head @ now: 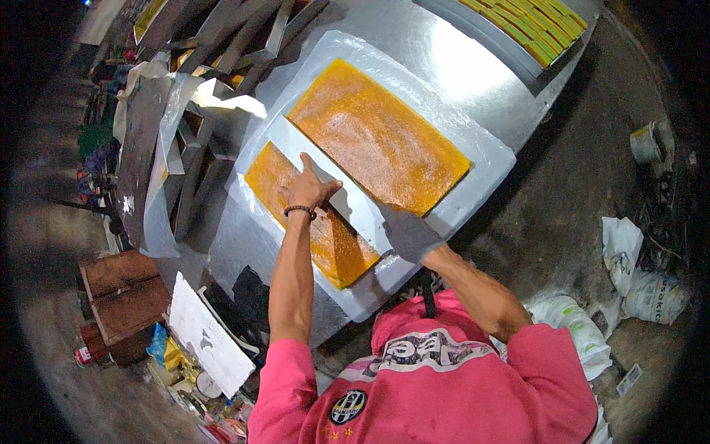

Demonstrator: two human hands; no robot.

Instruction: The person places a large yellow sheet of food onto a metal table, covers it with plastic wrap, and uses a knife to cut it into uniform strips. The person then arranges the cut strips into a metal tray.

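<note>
A large glossy orange slab (383, 133) and a narrower orange piece (344, 244) lie side by side on a white, plastic-covered board (485, 150). Between them runs a long, wide metal blade (327, 166), tilted so its flat face shows. My left hand (309, 187), bare with a bead bracelet at the wrist, rests fingers spread over the narrower piece and the blade's face. In a dark grey glove, my right hand (410, 233) grips the blade's near end; any handle is hidden by the glove.
The board sits on a metal table (399, 28). A tray of yellow-green strips (532, 28) stands at the far right corner. Several metal frames (222, 33) are piled at the left. A brown wooden box (125, 294), a white panel (208, 338) and white sacks (571, 327) lie lower down.
</note>
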